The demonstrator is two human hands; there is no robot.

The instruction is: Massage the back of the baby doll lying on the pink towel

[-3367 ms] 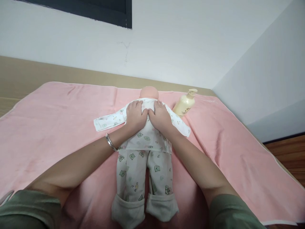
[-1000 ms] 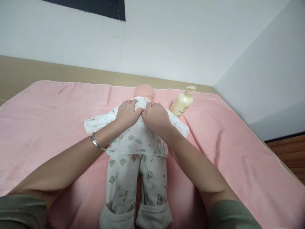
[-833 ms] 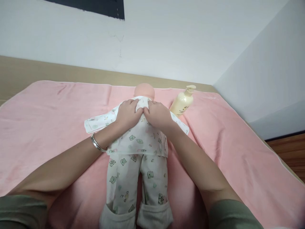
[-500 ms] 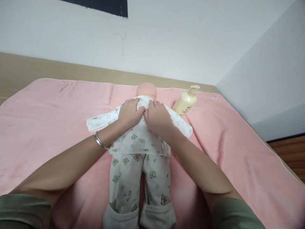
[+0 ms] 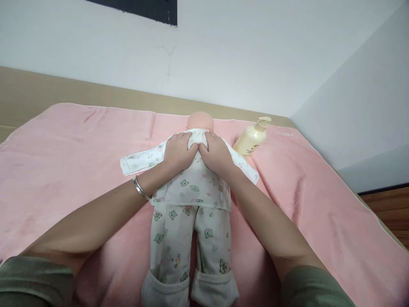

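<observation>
A baby doll (image 5: 191,192) in a white printed top and trousers lies with its head away from me; only the smooth back of its bald head (image 5: 200,120) shows, so it seems face down. My left hand (image 5: 180,150), with a silver bangle at the wrist, lies on the left of the doll's upper back. On the right of the upper back rests my right hand (image 5: 217,154). The thumbs meet near the middle, and the fingers of both hands stretch toward the shoulders. Neither hand grips anything.
Under the doll is a pink blanket (image 5: 96,170). A pale yellow pump bottle (image 5: 252,137) stands tilted just beyond the doll's right sleeve. A wooden edge (image 5: 128,94) and a white wall (image 5: 230,55) lie behind.
My right hand has turned slightly and its fingers have shifted outward, so the two thumbs now mirror each other. The whole view has slid a little, with the doll appearing slightly farther right.
</observation>
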